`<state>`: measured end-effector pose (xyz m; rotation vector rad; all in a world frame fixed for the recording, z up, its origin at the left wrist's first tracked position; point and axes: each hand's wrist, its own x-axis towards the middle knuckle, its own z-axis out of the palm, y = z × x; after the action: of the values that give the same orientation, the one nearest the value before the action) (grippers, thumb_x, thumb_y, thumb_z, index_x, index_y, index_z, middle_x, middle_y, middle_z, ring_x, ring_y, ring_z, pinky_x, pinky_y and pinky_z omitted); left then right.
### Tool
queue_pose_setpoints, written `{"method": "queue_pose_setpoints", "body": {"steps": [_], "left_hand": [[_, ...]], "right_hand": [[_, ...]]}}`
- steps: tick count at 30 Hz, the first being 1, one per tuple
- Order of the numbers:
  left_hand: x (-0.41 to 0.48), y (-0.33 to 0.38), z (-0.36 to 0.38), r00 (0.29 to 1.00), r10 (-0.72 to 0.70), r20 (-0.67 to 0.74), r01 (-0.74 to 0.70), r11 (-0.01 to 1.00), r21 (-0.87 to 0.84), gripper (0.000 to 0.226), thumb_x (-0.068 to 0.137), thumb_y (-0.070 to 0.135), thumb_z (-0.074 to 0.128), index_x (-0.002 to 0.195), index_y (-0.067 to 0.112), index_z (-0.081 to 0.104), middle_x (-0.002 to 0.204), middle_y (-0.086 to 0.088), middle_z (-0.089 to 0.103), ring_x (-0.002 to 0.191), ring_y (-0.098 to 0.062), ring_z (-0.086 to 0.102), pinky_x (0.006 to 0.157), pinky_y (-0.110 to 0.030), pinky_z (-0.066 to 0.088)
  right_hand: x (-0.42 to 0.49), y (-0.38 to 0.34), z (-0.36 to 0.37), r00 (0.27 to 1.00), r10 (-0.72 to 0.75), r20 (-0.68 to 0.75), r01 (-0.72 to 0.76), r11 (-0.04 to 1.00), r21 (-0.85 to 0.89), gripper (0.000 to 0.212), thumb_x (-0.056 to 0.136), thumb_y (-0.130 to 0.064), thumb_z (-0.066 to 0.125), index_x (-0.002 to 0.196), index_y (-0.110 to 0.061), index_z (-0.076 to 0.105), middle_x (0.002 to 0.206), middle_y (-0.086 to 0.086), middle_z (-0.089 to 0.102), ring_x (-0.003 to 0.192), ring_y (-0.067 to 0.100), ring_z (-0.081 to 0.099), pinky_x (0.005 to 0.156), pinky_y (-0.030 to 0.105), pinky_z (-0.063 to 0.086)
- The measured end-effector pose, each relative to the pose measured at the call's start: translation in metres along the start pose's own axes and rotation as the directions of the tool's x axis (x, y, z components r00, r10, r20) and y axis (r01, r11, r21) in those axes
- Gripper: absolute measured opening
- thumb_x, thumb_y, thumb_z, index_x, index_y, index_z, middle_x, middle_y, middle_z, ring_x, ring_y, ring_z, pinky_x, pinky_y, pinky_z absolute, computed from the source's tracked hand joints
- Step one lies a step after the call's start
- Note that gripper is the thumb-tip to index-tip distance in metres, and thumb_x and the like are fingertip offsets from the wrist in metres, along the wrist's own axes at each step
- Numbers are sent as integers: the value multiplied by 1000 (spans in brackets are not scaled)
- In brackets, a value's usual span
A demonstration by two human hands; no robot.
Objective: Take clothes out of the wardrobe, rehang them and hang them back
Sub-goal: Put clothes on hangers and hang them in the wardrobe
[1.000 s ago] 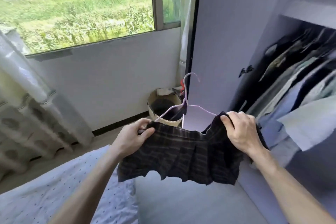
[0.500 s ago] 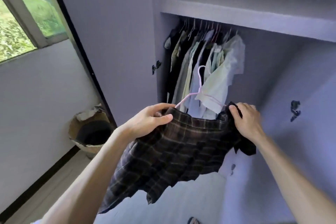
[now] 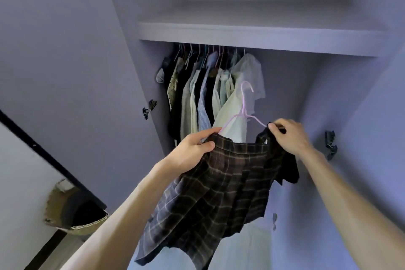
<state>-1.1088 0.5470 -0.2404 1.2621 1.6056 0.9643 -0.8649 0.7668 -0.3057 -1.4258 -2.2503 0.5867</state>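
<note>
A dark plaid pleated skirt (image 3: 219, 193) hangs from a pale pink hanger (image 3: 245, 107), held up in front of the open wardrobe (image 3: 241, 37). My left hand (image 3: 192, 149) grips the skirt's waistband and the hanger's left end. My right hand (image 3: 289, 136) pinches the waistband at the hanger's right end. The hanger's hook points up, below the rail, level with the hanging clothes (image 3: 208, 94). Several shirts and dark garments hang packed on the rail's left half.
A shelf (image 3: 263, 39) runs above the rail. The wardrobe's left door (image 3: 65, 72) stands open, with hinges (image 3: 150, 106) on the frame. The rail's right side holds no clothes. A woven basket (image 3: 74, 212) sits on the floor at lower left.
My view swung from the window and bed to the open wardrobe. Both hands carried the skirt on its hanger up and toward the rail.
</note>
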Motion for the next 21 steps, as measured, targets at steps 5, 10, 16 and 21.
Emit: {"method": "queue_pose_setpoints", "body": {"steps": [5,10,16,21], "left_hand": [[64,-4,26,999,-26,-24,26,1000,-6,44,104,19,45,141,42,52,117,23,61,79,-3,47,60,-10,38],[116,-13,57,995,-55,-86,57,998,19,45,104,18,42,144,38,49,94,4,52,69,1,37,63,-16,33],[166,2,76,974,75,-214,-61,995,73,50,103,16,37,143,45,43,52,12,49,38,-5,34,43,-19,31],[202,26,99,952,180,-246,-161,982,97,53,104,15,36,153,34,34,53,7,45,38,-7,40,39,-14,33]], "right_hand": [[39,-13,-46,923,-96,-371,142,985,100,32,99,-40,57,122,-18,62,132,6,56,126,29,49,104,32,37],[90,-46,-107,471,-306,-827,277,942,-191,28,97,-31,57,112,-8,65,121,12,61,113,34,55,96,34,39],[141,-27,-112,651,-344,-676,-9,888,-460,48,102,-42,40,147,-29,45,157,3,38,150,27,25,122,58,8],[160,1,-103,507,-467,-724,-51,823,-566,48,105,-45,41,152,-36,36,157,4,39,146,26,27,121,58,5]]}}
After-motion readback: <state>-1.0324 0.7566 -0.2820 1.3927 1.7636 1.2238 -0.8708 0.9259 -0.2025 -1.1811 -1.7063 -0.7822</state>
